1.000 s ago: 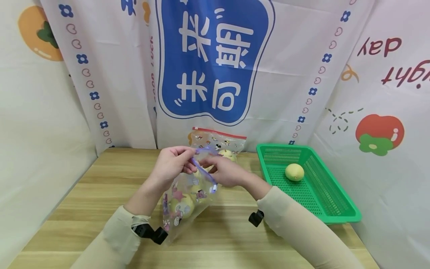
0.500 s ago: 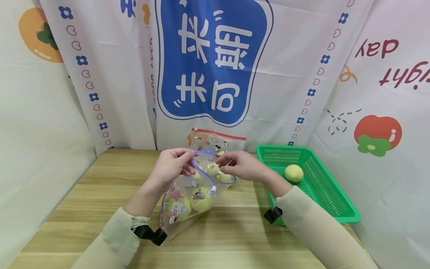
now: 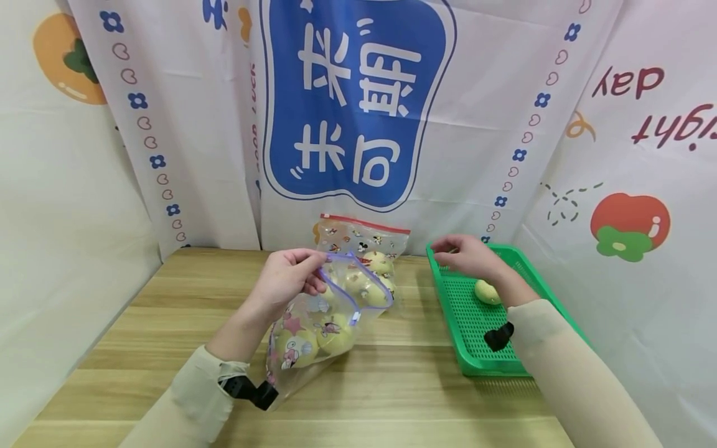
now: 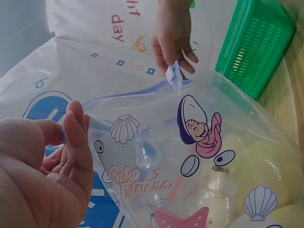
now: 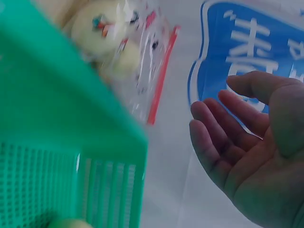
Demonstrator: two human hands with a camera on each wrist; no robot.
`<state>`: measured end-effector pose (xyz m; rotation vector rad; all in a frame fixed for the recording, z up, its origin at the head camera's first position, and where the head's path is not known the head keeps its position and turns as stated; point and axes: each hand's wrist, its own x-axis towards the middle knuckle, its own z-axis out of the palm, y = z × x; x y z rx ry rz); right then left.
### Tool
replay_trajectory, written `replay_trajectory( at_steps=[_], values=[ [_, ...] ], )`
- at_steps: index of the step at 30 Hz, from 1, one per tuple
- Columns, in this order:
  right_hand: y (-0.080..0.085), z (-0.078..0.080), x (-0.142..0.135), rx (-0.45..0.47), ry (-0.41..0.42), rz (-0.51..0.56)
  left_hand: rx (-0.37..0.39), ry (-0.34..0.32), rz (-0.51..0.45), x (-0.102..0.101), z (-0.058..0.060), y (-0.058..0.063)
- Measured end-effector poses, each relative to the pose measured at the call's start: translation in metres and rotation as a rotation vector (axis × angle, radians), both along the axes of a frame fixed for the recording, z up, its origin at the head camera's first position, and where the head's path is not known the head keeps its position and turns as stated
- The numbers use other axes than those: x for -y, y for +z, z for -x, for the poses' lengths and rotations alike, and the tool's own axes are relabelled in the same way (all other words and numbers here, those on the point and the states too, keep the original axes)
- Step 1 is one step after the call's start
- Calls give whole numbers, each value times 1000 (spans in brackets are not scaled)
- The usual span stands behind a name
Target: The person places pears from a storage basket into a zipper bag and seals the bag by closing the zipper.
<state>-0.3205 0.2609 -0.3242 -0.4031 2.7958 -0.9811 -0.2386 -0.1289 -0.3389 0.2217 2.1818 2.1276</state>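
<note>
My left hand pinches the purple-edged rim of a clear zip bag between thumb and fingers. The bag's mouth gapes, and pale yellow round fruits lie in its lower part; their kind is not certain. Shells and a starfish are printed on the bag. Over the far left part of a green basket hovers my right hand, its fingers loosely bent and holding nothing. One pale yellow fruit sits in the basket, below the right hand and partly hidden by the forearm.
Behind the held bag stands a second clear bag with a red zip, holding several similar fruits. Both rest on a wooden table. A white printed cloth hangs at the back and sides.
My right hand has left the mouth of the purple-edged bag and moved right, over the basket. The bag's mouth has spread wider. The left hand keeps its pinch in nearly the same place.
</note>
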Motion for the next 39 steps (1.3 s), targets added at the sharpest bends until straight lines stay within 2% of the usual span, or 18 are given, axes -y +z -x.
replay_trajectory(
  at_steps=[7, 15, 19, 25, 30, 34, 37, 39],
  values=[
    [-16, 11, -52, -7, -59, -42, 4, -4, -9, 1, 0, -1],
    [-42, 22, -93, 3, -121, -208, 12, -12, -7, 1, 0, 0],
    [-55, 24, -107, 49, -165, -283, 9, -16, -4, 2, -1, 0],
    [-65, 22, -115, 154, -165, -351, 0, -22, -7, 2, -2, -1],
    [-70, 21, -116, 234, -163, -337, -4, -27, -8, 2, -2, -1],
    [-72, 18, -116, 288, -195, -249, -7, -27, -7, 2, -2, -1],
    [-72, 17, -116, 300, -214, -205, -9, -27, -9, 2, -2, -1],
    [-72, 17, -116, 284, -211, -217, -9, -24, -8, 2, -2, -1]
  ],
)
